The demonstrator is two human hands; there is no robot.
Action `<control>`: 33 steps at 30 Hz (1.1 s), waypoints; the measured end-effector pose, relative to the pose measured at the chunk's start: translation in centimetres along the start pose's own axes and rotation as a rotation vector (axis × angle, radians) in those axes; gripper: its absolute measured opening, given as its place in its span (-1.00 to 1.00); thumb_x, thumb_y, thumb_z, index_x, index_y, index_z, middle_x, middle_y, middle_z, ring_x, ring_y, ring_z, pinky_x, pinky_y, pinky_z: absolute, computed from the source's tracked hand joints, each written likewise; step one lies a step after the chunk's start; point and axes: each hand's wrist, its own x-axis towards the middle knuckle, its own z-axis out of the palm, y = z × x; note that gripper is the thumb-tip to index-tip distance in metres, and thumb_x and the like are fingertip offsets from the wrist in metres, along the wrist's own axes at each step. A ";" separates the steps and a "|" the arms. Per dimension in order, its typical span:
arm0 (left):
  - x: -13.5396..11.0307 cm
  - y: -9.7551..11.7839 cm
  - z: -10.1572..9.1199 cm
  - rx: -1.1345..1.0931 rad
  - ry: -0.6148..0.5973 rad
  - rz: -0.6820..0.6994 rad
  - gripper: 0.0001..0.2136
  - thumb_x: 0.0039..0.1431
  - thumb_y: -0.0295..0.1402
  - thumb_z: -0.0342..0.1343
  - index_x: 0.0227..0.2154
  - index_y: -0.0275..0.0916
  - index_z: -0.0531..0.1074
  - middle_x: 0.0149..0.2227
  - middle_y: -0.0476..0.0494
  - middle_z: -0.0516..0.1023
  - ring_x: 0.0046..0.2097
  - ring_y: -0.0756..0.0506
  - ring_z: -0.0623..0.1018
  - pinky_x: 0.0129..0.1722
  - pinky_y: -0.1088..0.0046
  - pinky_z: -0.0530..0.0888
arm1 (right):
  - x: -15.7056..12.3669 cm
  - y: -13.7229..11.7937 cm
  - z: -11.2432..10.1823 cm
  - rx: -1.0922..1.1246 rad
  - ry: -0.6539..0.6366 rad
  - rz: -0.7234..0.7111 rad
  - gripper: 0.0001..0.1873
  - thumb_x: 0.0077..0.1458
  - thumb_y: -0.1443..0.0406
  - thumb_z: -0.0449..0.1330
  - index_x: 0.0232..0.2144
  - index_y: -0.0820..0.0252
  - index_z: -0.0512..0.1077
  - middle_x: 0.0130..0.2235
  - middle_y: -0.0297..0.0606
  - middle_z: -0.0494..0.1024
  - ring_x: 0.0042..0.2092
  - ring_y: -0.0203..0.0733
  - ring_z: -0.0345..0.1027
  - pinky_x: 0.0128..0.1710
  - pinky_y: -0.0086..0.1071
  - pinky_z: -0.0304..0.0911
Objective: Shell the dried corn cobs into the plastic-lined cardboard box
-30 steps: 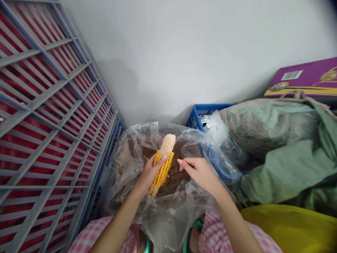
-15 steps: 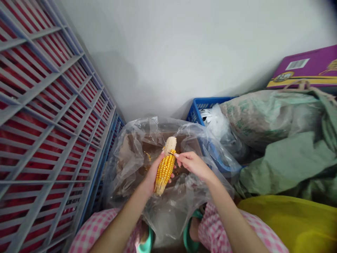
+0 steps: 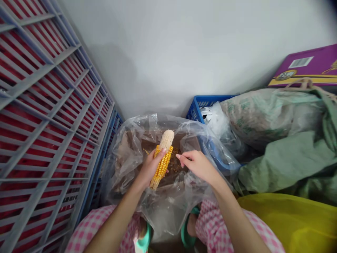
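Observation:
An ear of corn [image 3: 163, 162] is gripped in my left hand [image 3: 149, 168], tilted with its upper end away from me. Yellow kernels cover its lower and middle part, while the upper end is bare pale cob. My left thumb lies near the border between the two. To the right, my right hand [image 3: 193, 163] is apart from the ear, thumb and fingers pinched. The thin dark pick seen in it earlier hardly shows now. Beneath both hands is a cardboard box [image 3: 151, 137] lined with a clear plastic bag [image 3: 123, 140], with loose kernels [image 3: 175, 163] inside.
Slatted crates [image 3: 52, 116] with red contents rise on the left. A blue basket [image 3: 195, 109] holding a white plastic bag [image 3: 217, 119] stands on the right, beside a filled sack [image 3: 268, 112], green cloth [image 3: 289, 165], a yellow bag [image 3: 289, 221] and a purple box [image 3: 308, 66].
My right hand has drawn off the ear to the right, and its pick no longer shows clearly. My left hand has shifted slightly left with the corn, which is turned to show more bare cob.

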 end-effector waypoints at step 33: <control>0.0 0.9 0.2 -0.112 -0.086 -0.210 -0.47 0.12 0.05 -0.20 -0.21 -0.34 0.39 -0.54 -0.12 0.49 -0.67 -0.02 0.46 -0.78 0.55 0.35 | -1.1 -0.7 -0.8 0.099 -0.082 0.140 -0.55 0.07 0.06 -0.02 -0.70 0.20 0.28 -0.71 -0.45 0.13 -0.60 -0.38 -0.01 -0.54 -0.43 -0.14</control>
